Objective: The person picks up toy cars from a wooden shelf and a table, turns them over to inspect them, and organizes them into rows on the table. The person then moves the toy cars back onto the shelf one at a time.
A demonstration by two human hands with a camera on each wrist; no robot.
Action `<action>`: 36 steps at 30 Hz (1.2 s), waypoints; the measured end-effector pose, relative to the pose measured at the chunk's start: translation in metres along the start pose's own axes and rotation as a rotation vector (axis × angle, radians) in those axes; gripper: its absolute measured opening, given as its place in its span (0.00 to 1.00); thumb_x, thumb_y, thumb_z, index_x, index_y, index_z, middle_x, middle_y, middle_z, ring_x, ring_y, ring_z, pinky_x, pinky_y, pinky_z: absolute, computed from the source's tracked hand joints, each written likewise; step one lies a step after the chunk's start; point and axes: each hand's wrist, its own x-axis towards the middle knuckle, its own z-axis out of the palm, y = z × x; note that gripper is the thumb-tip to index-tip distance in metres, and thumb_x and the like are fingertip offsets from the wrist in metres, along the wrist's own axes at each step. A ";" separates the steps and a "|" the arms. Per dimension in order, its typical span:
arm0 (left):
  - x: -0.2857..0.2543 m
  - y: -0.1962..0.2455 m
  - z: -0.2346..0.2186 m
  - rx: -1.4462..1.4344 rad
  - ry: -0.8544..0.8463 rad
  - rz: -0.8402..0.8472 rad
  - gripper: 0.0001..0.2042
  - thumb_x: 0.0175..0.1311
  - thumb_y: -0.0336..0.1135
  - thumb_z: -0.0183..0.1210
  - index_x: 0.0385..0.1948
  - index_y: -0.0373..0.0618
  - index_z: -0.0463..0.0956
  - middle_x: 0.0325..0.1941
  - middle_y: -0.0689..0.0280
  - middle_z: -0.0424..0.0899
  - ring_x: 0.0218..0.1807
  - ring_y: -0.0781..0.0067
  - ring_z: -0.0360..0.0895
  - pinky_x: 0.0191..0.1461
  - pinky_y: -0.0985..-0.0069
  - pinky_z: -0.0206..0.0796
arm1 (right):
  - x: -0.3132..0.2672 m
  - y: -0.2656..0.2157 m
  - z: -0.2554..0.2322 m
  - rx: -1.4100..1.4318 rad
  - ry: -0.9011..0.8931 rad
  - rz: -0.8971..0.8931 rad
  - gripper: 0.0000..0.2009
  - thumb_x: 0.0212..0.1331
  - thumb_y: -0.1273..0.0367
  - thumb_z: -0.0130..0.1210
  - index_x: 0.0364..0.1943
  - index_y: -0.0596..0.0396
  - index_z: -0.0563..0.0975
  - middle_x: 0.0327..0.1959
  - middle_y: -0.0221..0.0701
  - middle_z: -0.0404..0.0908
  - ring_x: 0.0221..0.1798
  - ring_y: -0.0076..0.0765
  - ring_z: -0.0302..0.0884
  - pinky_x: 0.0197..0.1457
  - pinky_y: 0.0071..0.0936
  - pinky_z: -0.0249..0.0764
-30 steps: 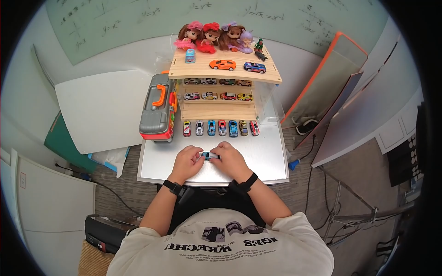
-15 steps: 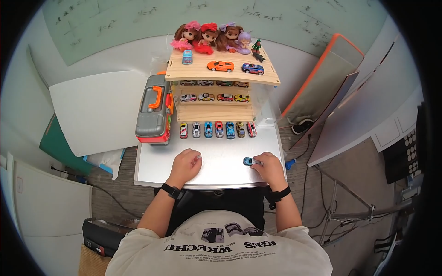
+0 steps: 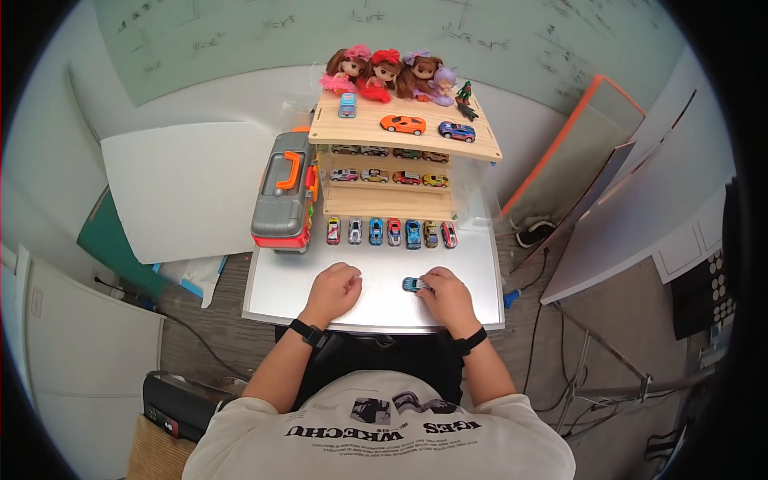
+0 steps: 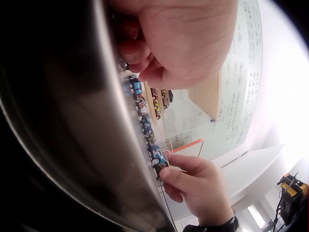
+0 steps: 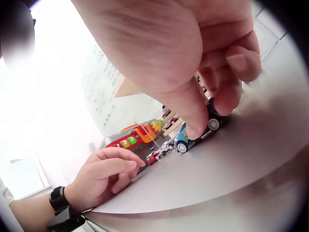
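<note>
My right hand point(image 3: 448, 298) pinches a small blue and black toy car point(image 3: 413, 284) between thumb and fingers, over the right half of the silver table. In the right wrist view, the thumb presses on the near side of the toy car point(image 5: 181, 138), its wheels at the tabletop. My left hand point(image 3: 334, 293) rests on the table left of that car, its fingers loosely curled and holding nothing. A row of several toy cars point(image 3: 394, 232) stands beyond both hands, noses pointing the same way.
Behind the row is a wooden display shelf point(image 3: 336, 126) with toy cars on its tiers. Dolls point(image 3: 382, 74), an orange car point(image 3: 403, 124) and a blue car point(image 3: 457, 131) sit on top. A grey toolbox point(image 3: 280, 200) with an orange handle stands at the left.
Both hands were together at the toy car; the right hand then carried it rightward, away from the left hand, and has since shifted slightly back left. The left hand stays near its place.
</note>
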 end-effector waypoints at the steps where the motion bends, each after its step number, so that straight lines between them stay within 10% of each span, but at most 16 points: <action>1: 0.000 -0.001 0.000 0.013 -0.003 0.003 0.04 0.59 0.25 0.66 0.35 0.40 0.84 0.27 0.61 0.81 0.23 0.66 0.78 0.30 0.70 0.71 | -0.006 0.008 -0.007 -0.020 0.012 0.014 0.13 0.53 0.71 0.72 0.43 0.58 0.87 0.46 0.40 0.87 0.43 0.50 0.86 0.48 0.38 0.83; 7: 0.002 0.000 0.000 0.043 -0.050 -0.031 0.03 0.59 0.27 0.65 0.33 0.40 0.83 0.29 0.60 0.82 0.27 0.61 0.81 0.33 0.67 0.74 | -0.047 0.051 -0.062 -0.111 0.046 0.236 0.13 0.53 0.69 0.71 0.42 0.58 0.87 0.43 0.40 0.87 0.44 0.52 0.86 0.49 0.41 0.82; 20: -0.001 -0.004 0.003 0.029 -0.004 -0.003 0.03 0.60 0.26 0.66 0.34 0.40 0.84 0.28 0.62 0.83 0.24 0.68 0.79 0.30 0.72 0.72 | -0.001 0.009 -0.005 -0.076 0.011 -0.051 0.12 0.58 0.67 0.69 0.44 0.56 0.85 0.47 0.39 0.86 0.43 0.52 0.86 0.47 0.43 0.83; 36: 0.001 0.002 0.002 0.073 -0.048 -0.038 0.02 0.59 0.27 0.65 0.32 0.42 0.84 0.30 0.60 0.84 0.27 0.60 0.83 0.33 0.66 0.75 | -0.058 0.073 -0.055 0.010 0.148 0.204 0.14 0.59 0.70 0.69 0.48 0.60 0.85 0.52 0.40 0.85 0.49 0.51 0.85 0.52 0.38 0.82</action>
